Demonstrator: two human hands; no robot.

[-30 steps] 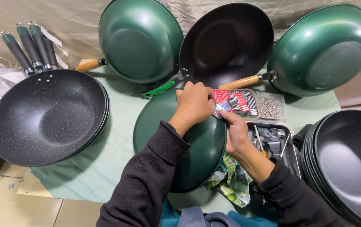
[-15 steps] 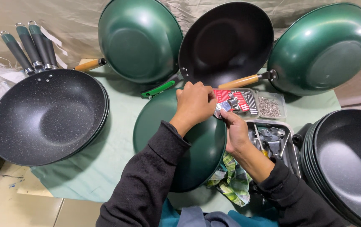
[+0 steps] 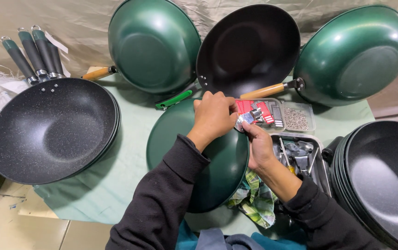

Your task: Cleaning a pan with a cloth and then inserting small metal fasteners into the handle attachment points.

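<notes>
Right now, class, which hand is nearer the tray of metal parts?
Right. The right hand sits just beside the tray; the left hand is farther left, over the upturned green wok.

The upturned green pan (image 3: 199, 162) under the hands has a smooth, satin metallic finish, as do the green pans at twelve o'clock (image 3: 155, 44) and two o'clock (image 3: 354, 55). The speckled black pan (image 3: 53, 129) looks matt and grainy. The small bracket (image 3: 250, 118) is shiny bare metal; one handle (image 3: 266, 90) is pale wood; the rag (image 3: 254, 199) is checked cloth.
</notes>
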